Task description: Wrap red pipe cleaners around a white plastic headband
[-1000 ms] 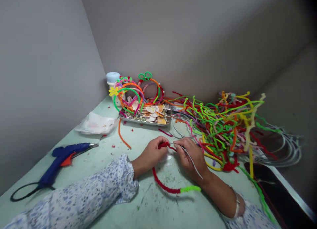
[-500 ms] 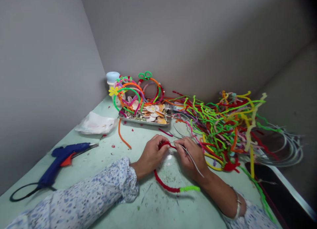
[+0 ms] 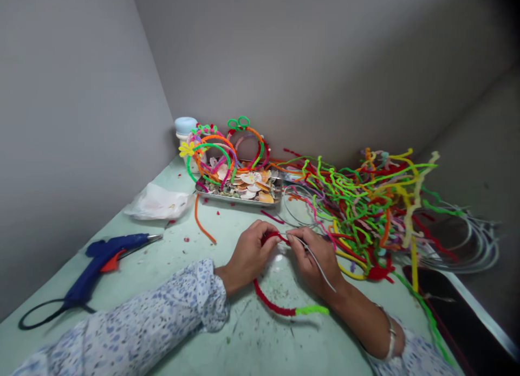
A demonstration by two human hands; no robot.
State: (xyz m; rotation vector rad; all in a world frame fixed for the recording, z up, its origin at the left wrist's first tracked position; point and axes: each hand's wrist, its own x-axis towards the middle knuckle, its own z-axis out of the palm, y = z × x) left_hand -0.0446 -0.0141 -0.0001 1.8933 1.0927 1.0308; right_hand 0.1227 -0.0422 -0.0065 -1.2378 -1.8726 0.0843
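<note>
Between my two hands runs a curved wire band [image 3: 274, 310] wrapped in red pipe cleaner, with a bright green stretch [image 3: 312, 310] at its lower end. My left hand [image 3: 249, 254] pinches the red wrapped part between thumb and fingers. Close beside it, my right hand [image 3: 312, 257] is closed with thumb and forefinger on the red pipe cleaner and the bare grey wire [image 3: 317, 262], whose free end lies back over that hand toward the wrist. The exact grip at the fingertips is partly hidden.
A blue glue gun [image 3: 95, 267] lies at left near a white plastic bag [image 3: 158, 202]. Behind, a metal tray [image 3: 239, 202] holds shells and several colourful headbands, by a lidded jar [image 3: 186, 125]. Tangled pipe cleaners [image 3: 353, 197], coiled wire [image 3: 475, 246] and a dark phone-like slab [image 3: 459, 316] fill the right.
Hardly anything differs. Both hands keep their hold, and the whole view has shifted very slightly.
</note>
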